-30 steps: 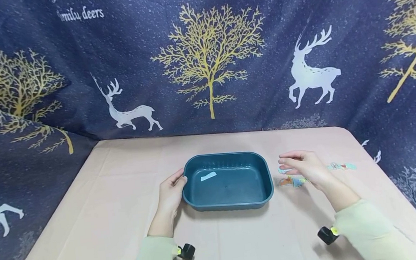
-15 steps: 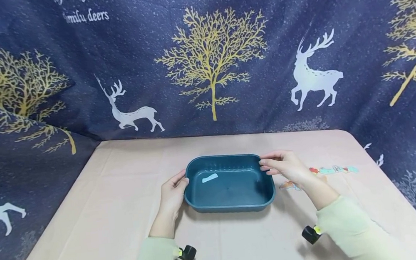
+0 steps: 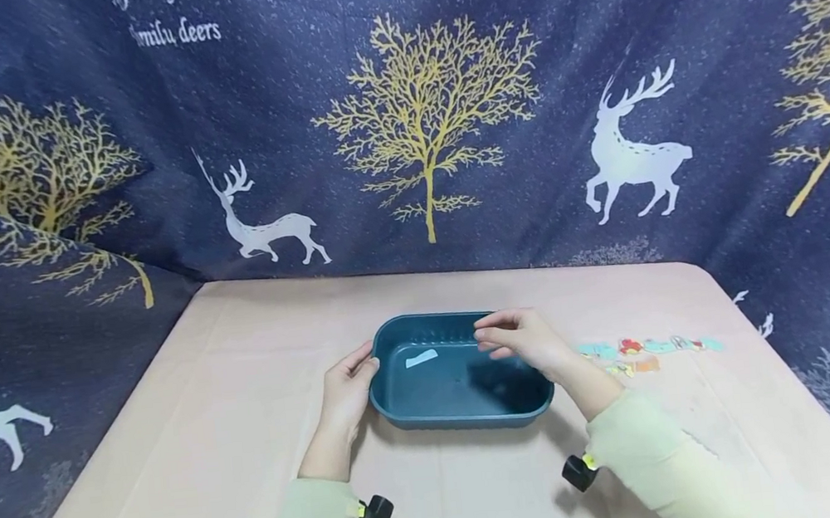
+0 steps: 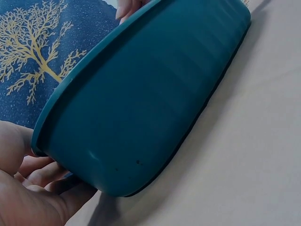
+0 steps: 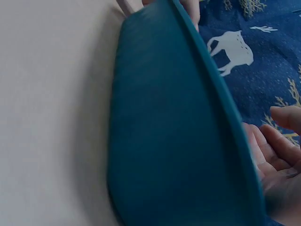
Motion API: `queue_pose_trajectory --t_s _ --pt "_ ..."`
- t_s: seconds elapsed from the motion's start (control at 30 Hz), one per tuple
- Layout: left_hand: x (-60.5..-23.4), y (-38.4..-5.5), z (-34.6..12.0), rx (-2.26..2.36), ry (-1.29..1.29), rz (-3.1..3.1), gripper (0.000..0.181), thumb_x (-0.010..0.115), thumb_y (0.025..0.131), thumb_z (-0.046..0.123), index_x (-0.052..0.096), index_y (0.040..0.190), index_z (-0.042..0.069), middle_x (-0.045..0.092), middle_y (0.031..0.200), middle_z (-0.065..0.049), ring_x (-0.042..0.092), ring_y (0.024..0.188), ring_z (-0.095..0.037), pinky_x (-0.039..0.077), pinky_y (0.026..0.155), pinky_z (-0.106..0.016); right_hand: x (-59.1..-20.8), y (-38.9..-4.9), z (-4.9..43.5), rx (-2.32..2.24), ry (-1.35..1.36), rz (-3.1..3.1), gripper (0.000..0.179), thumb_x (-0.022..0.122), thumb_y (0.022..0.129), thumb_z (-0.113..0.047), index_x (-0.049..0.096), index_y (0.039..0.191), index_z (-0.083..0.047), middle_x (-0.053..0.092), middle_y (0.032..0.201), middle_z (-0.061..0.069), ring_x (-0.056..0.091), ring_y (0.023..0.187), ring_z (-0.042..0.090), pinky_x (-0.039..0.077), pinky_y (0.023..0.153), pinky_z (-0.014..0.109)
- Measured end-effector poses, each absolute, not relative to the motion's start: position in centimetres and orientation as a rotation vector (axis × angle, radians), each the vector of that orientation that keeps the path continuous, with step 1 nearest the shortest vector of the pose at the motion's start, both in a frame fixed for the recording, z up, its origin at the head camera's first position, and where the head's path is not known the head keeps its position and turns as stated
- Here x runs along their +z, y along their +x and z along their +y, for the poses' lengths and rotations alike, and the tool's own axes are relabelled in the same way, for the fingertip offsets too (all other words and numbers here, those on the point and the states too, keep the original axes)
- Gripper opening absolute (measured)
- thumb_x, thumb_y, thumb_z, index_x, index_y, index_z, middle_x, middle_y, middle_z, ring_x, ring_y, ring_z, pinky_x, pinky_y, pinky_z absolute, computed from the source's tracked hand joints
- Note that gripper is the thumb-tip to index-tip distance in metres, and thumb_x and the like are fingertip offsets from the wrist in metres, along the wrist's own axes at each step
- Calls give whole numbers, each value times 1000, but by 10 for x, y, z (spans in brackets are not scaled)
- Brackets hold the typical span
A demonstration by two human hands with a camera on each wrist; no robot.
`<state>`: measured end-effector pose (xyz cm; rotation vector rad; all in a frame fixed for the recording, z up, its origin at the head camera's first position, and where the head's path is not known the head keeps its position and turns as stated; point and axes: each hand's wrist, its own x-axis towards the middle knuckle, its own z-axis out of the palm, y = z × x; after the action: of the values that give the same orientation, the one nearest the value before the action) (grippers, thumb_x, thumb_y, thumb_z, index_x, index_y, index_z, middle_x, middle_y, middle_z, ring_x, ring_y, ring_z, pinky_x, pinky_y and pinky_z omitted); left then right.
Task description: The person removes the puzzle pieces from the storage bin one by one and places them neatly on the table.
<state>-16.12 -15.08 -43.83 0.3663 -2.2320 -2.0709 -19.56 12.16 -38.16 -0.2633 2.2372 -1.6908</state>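
A dark teal plastic basin (image 3: 445, 413) with rounded corners stands on the table. My left hand (image 3: 345, 388) grips its left rim, the thumb over the edge and the fingers against the outside, as the left wrist view also shows. One small pale blue strip (image 3: 420, 358) lies on the basin's floor, towards the left. My right hand (image 3: 524, 338) hovers over the basin's right back part, fingers loosely bent. In the right wrist view, its thumb and fingers (image 5: 277, 143) stand apart beyond the rim, and no object shows between them.
Right of the basin lie several small colourful flat pieces (image 3: 659, 345) in a row, with others (image 3: 631, 367) just in front, partly behind the right forearm. A dark blue cloth (image 3: 259, 124) with deer and trees hangs behind the pale table (image 3: 246, 375).
My right hand has moved left, from above the flat pieces, across the basin's right rim, to over its inside. The left hand keeps its grip on the rim.
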Motion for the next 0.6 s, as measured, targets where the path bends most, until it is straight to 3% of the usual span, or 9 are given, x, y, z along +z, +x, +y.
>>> queue_pose_trajectory --t_s 0.6 --pt "-436 -165 -153 -2120 382 -2220 38 55 91 7 56 129 1 57 132 -18 54 123 -27 45 102 -31 -400 -212 57 -1654 -326 2140 39 62 90 -18 60 120 6 63 115 26 69 95 26 60 82 37"
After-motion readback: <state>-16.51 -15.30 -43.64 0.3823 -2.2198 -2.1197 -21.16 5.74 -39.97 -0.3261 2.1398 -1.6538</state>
